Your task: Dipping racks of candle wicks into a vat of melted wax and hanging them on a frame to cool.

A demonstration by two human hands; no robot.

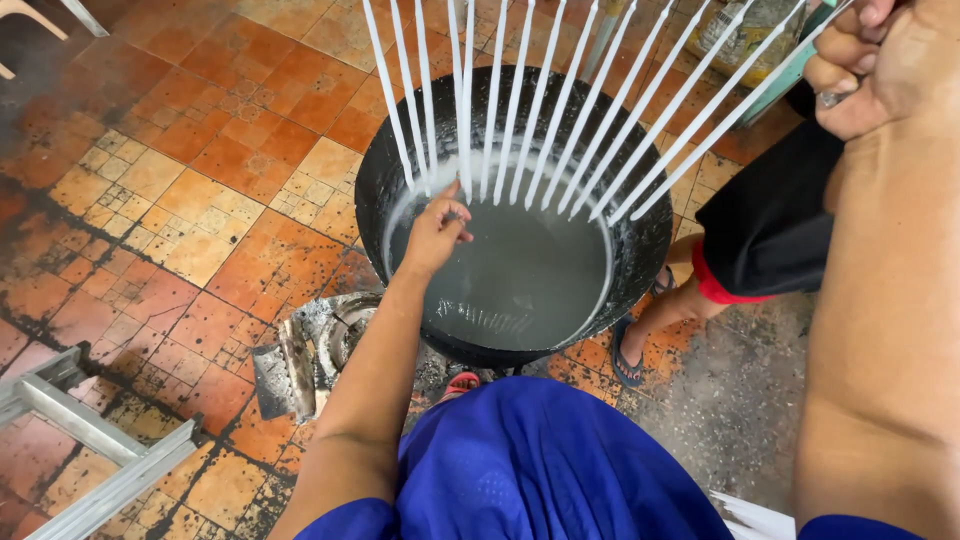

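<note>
While one left hand [437, 232] touches them, fifteen candles [560, 110] hang.

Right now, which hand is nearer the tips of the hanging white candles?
Left. The left hand is down over the black pot, touching the candle tips. The right hand is raised at the upper right, away from the tips.

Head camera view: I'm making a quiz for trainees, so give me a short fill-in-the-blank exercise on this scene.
1. The white candles hang in a row above a large black ____.
2. The left hand touches the lower tip of one ____.
3. The pale liquid in the wok is greyish-____.
4. The floor is laid with orange ____.

Missing words: wok; candle; white; tiles
</note>
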